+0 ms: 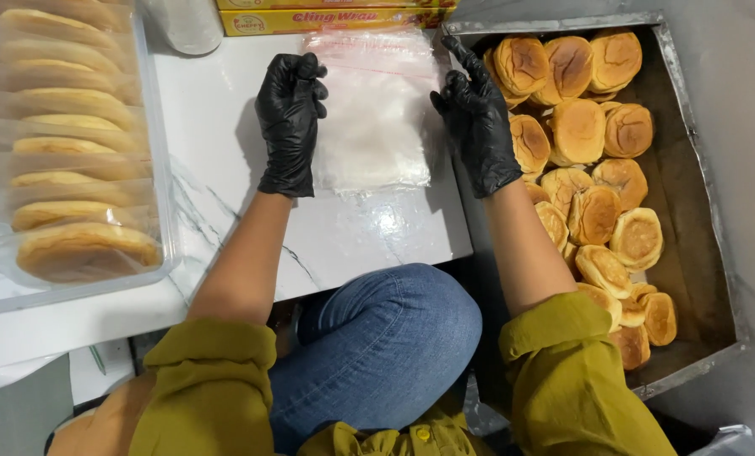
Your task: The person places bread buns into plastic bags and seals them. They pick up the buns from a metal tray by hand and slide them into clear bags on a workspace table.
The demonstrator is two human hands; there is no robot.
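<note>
A stack of clear plastic zip bags [373, 110] lies on the white marble-look tabletop [217, 152]. My left hand [290, 118], in a black glove, rests at the stack's left edge with fingers curled on it. My right hand [476, 118], also gloved black, touches the stack's right edge with fingers spread. To the right, a metal tray [698, 219] holds several round golden-brown buns [593, 211].
A clear plastic bin [162, 169] at the left holds several bagged buns stacked on edge. A yellow box of cling film [335, 19] lies along the table's far edge, a white container [187, 24] beside it. My knee in blue jeans [386, 338] sits below the table edge.
</note>
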